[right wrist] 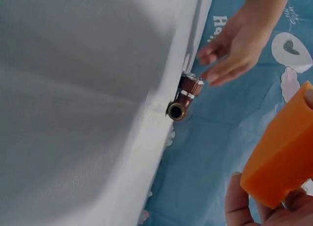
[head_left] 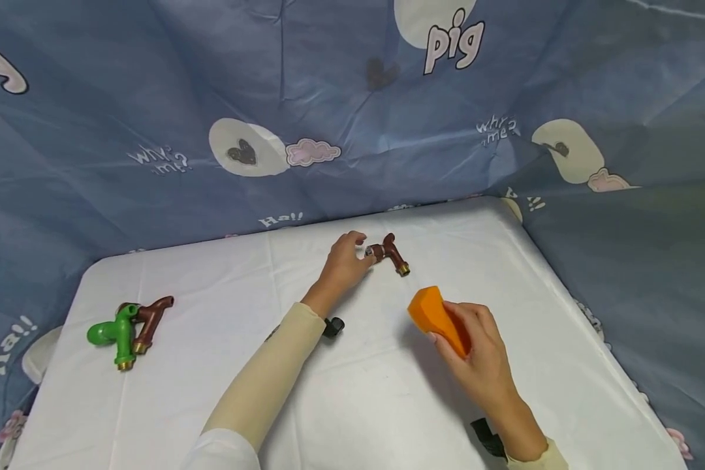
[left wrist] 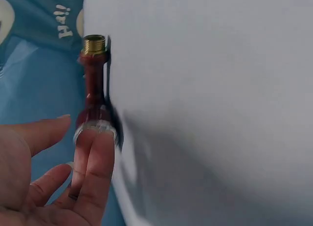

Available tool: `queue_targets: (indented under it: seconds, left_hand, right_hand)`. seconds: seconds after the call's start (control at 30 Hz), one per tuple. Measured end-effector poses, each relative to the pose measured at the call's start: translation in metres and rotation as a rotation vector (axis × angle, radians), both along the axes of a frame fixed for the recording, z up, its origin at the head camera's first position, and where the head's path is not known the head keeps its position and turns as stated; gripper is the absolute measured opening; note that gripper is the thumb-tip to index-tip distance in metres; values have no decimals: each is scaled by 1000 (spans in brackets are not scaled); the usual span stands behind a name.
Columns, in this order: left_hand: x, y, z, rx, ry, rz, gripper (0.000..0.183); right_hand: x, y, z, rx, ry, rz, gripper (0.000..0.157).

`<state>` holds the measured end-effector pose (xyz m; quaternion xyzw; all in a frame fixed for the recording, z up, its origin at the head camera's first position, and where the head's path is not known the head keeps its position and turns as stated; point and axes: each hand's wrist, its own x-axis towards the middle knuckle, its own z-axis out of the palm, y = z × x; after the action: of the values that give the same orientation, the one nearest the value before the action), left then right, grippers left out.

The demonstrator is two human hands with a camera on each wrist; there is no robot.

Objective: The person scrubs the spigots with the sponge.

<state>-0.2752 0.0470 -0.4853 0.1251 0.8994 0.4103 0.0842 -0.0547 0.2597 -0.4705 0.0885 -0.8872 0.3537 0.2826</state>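
Note:
Near the far edge of the white-covered table lies a brown tap (head_left: 391, 251) with a brass threaded end and a silver-ringed end. My left hand (head_left: 342, 264) is at its silver-ringed end. In the left wrist view two fingertips (left wrist: 101, 143) overlap that end, while the thumb stands apart from the tap. Whether the fingertips press on it I cannot tell. My right hand (head_left: 476, 346) grips an orange sponge (head_left: 437, 316) between thumb and fingers, above the table and nearer than the tap. The sponge also shows large in the right wrist view.
On the left of the table (head_left: 223, 365) a green tap (head_left: 119, 336) lies against another brown tap (head_left: 151, 321). Blue printed cloth (head_left: 341, 85) hangs behind the table and along its right side. Black wrist straps (head_left: 333, 327) show at the arms.

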Motion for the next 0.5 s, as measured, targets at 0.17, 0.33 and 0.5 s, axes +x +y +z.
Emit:
queue_targets:
  seconds: [0.17, 0.33, 0.5]
  left_hand:
    - [17, -39, 14, -10, 53, 54, 58]
    - [34, -88, 33, -71, 160, 119, 70]
    - [53, -168, 48, -195, 241, 205, 81]
  right_hand:
    - [-1, -1, 2, -11, 5, 17, 65]
    - [-2, -4, 0, -3, 10, 41, 58]
    - [-4, -12, -2, -6, 9, 73, 59]
